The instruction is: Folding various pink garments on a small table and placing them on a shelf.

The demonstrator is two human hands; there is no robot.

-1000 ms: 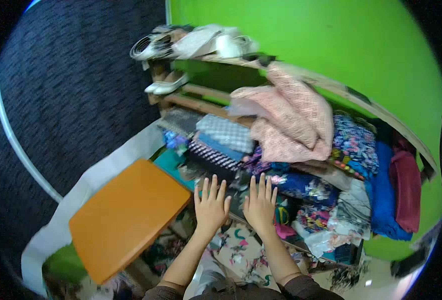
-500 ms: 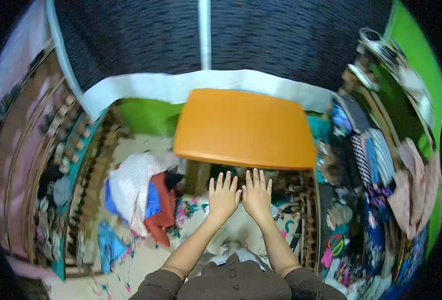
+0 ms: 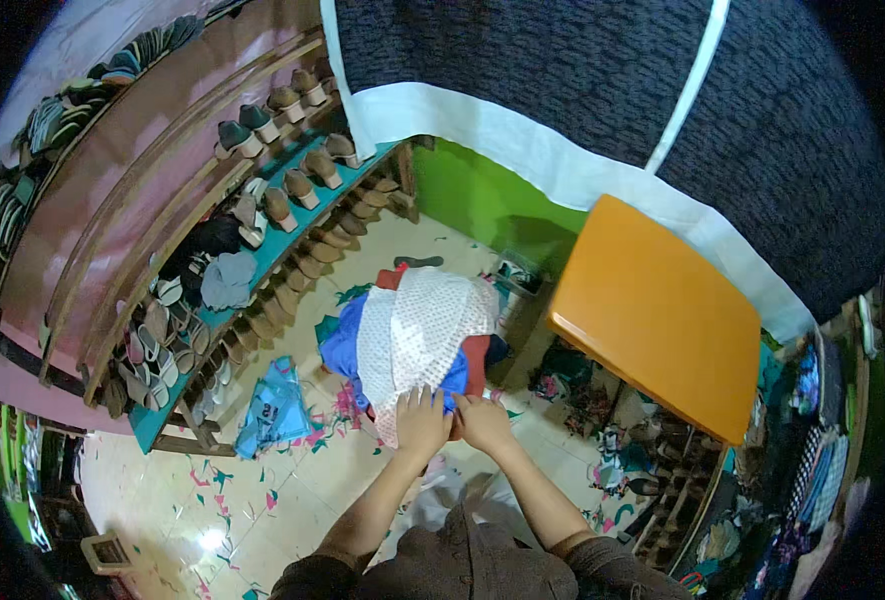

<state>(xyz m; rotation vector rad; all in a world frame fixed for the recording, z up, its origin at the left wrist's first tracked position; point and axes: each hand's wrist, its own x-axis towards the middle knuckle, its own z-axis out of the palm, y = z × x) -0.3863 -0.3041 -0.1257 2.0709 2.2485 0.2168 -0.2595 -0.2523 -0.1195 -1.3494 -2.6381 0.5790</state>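
Observation:
A heap of fabric pieces lies before me, with white dotted cloth (image 3: 422, 325) on top. Blue cloth (image 3: 340, 352) and dark red cloth (image 3: 475, 362) show from under it. At the near edge of the heap is my left hand (image 3: 424, 425), palm down, its outstretched fingers over the white cloth. My right hand (image 3: 482, 425) is close beside it, over the blue and red edge, fingers bent downward and slightly apart. Neither hand visibly grips anything. Whether the fingertips touch the cloth, I cannot tell.
An orange-topped table (image 3: 662, 310) stands to the right. On the left, a long rack (image 3: 297, 230) carries shoe forms and shoes. A light blue plastic bag (image 3: 272, 408) and pink and green scraps (image 3: 217, 500) lie on the tiled floor. Folded cloths (image 3: 817, 480) fill the far right.
My view has turned left, bringing the fabric heap in front of me and the orange table to the right. My hands, earlier spread flat before the table, are now lower, at the heap's edge.

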